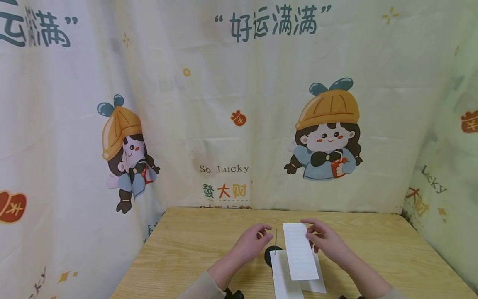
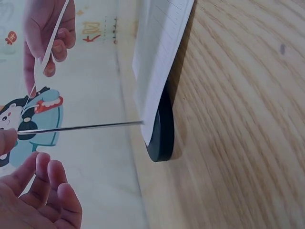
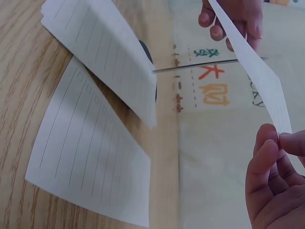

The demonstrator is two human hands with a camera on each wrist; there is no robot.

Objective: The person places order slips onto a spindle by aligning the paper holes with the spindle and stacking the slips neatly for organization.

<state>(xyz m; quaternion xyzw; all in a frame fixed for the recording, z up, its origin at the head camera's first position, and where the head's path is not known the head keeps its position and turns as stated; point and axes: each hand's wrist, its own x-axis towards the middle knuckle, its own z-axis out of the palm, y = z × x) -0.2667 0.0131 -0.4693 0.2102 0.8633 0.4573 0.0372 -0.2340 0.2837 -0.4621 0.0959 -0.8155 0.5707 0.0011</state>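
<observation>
A lined white paper slip [image 1: 300, 251] is pinched at its edge between the thumb and fingers of my right hand [image 1: 326, 241]. Left of it, my left hand [image 1: 252, 243] is beside the upper end of a thin metal spike [image 2: 81, 127], its fingers loosely bent and apart from the thumb. The spike rises from a round black base [image 2: 166, 129]. Several lined slips [image 3: 105, 52] lie stacked over the base with the spike through them near one end. The raised slip partly covers this stack in the head view.
Another lined slip [image 3: 90, 152] lies on the wooden table [image 1: 186, 245], to the right of the stack. Dark objects [image 1: 234, 294] show at the bottom edge near my left sleeve. A printed curtain [image 1: 209, 137] hangs behind the table and at both sides.
</observation>
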